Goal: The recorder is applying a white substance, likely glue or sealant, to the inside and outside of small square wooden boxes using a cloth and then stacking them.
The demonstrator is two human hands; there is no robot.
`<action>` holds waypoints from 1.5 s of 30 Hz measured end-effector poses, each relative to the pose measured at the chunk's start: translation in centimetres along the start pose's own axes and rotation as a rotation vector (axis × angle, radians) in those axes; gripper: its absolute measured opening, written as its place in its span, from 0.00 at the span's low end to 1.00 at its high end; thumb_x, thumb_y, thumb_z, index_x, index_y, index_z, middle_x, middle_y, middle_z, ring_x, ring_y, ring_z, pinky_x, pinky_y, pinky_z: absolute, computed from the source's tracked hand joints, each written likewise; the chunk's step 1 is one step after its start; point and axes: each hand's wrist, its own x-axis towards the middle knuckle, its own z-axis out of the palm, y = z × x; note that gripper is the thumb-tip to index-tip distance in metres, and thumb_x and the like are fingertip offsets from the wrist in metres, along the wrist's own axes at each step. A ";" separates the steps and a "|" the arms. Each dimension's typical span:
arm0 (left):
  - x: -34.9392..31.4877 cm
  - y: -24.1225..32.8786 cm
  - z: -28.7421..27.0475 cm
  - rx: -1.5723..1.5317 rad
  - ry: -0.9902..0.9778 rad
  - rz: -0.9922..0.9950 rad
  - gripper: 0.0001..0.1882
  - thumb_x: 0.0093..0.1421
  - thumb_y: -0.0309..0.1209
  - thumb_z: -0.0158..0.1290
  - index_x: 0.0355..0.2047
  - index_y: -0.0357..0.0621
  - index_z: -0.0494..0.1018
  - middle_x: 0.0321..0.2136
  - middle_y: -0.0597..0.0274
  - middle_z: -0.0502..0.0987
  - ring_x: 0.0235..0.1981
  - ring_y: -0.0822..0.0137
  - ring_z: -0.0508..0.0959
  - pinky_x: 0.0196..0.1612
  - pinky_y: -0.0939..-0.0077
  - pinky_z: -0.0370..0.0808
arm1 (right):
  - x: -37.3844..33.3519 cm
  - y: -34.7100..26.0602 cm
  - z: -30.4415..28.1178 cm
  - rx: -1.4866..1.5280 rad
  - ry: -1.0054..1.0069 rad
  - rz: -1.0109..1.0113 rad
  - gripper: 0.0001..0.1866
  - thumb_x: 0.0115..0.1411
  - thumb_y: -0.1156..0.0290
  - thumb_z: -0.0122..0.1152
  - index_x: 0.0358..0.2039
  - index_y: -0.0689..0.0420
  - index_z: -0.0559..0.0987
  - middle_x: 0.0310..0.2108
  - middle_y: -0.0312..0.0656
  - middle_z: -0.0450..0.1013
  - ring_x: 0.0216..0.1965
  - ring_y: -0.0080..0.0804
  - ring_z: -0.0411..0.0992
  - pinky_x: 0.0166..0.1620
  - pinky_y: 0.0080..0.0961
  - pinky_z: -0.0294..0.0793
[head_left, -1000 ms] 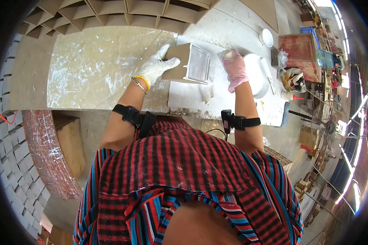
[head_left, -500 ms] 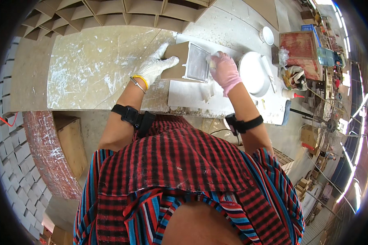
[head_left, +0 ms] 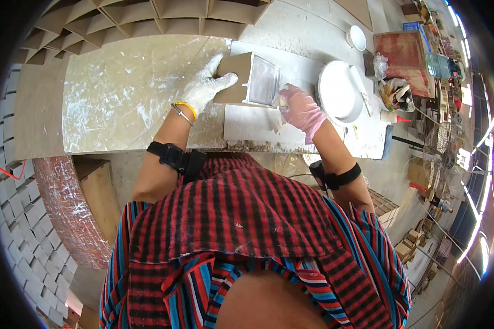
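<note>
A brown box lies on its side on a pale board, its whitish, smeared end face turned right. My left hand, in a white glove, grips the box's left end, thumb on the near side and fingers at the far side. To the right of the end face is my right hand in a pink glove. Its fingers are closed on a crumpled whitish wad, perhaps cloth or sponge. A small gap seems to separate the wad from the box. My fingers partly hide it.
Right of my right hand stands a round white dish with a flat white stick across its edge. Farther back is a small white bowl. Brown divided trays line the far left. A bottle with a red tip stands at right.
My right hand has drawn slightly nearer and away from the box's end face, the wad still in its fingers. The left hand keeps its grip on the box.
</note>
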 end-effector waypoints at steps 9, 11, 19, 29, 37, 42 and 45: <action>0.5 -0.2 0.1 0.013 -0.025 -0.031 0.39 0.48 0.44 0.55 0.55 0.37 0.53 0.49 0.48 0.63 0.49 0.64 0.65 0.50 0.78 0.61 | -0.5 -0.3 -1.7 0.755 -0.046 0.357 0.17 0.47 0.73 0.52 0.41 0.59 0.72 0.38 0.49 0.70 0.37 0.40 0.70 0.41 0.26 0.68; 0.6 -0.5 0.2 -0.066 -0.044 -0.059 0.39 0.49 0.43 0.55 0.55 0.36 0.52 0.49 0.49 0.63 0.49 0.64 0.65 0.50 0.78 0.61 | -0.9 -1.0 -0.9 0.607 0.078 0.249 0.15 0.48 0.73 0.51 0.39 0.59 0.73 0.37 0.48 0.71 0.37 0.36 0.70 0.41 0.25 0.68; 0.5 -0.2 0.3 -0.130 -0.042 -0.021 0.38 0.50 0.38 0.55 0.55 0.35 0.51 0.49 0.53 0.64 0.47 0.66 0.66 0.50 0.78 0.61 | -1.1 -2.4 -0.1 0.882 0.176 0.170 0.15 0.49 0.78 0.50 0.39 0.56 0.73 0.29 0.42 0.73 0.30 0.27 0.70 0.35 0.20 0.69; -0.1 -2.7 0.6 -0.746 0.037 -0.443 0.26 0.50 0.27 0.54 0.48 0.33 0.61 0.42 0.57 0.69 0.44 0.69 0.68 0.47 0.82 0.64 | -2.9 2.0 2.7 0.432 0.500 0.501 0.19 0.46 0.74 0.55 0.41 0.59 0.69 0.34 0.47 0.71 0.35 0.39 0.69 0.39 0.30 0.68; -0.6 2.9 1.0 -0.593 0.165 -0.126 0.16 0.51 0.23 0.52 0.42 0.35 0.67 0.37 0.61 0.72 0.38 0.72 0.72 0.42 0.81 0.68 | -3.2 0.5 9.2 0.235 0.538 0.387 0.23 0.49 0.61 0.53 0.44 0.59 0.67 0.41 0.50 0.64 0.40 0.47 0.63 0.44 0.35 0.63; -1.6 7.9 1.7 0.123 -0.002 0.203 0.15 0.52 0.27 0.50 0.41 0.37 0.68 0.36 0.60 0.74 0.36 0.70 0.74 0.41 0.80 0.69 | -1.1 0.2 11.8 0.214 0.463 0.559 0.25 0.47 0.61 0.56 0.44 0.58 0.67 0.36 0.51 0.66 0.39 0.44 0.64 0.43 0.36 0.64; -1.3 8.3 3.7 0.894 0.021 0.417 0.15 0.51 0.30 0.51 0.40 0.39 0.69 0.36 0.53 0.73 0.35 0.62 0.74 0.41 0.75 0.70 | -0.7 1.8 12.6 0.357 0.615 0.383 0.19 0.50 0.59 0.54 0.40 0.57 0.68 0.30 0.45 0.67 0.33 0.38 0.66 0.38 0.31 0.66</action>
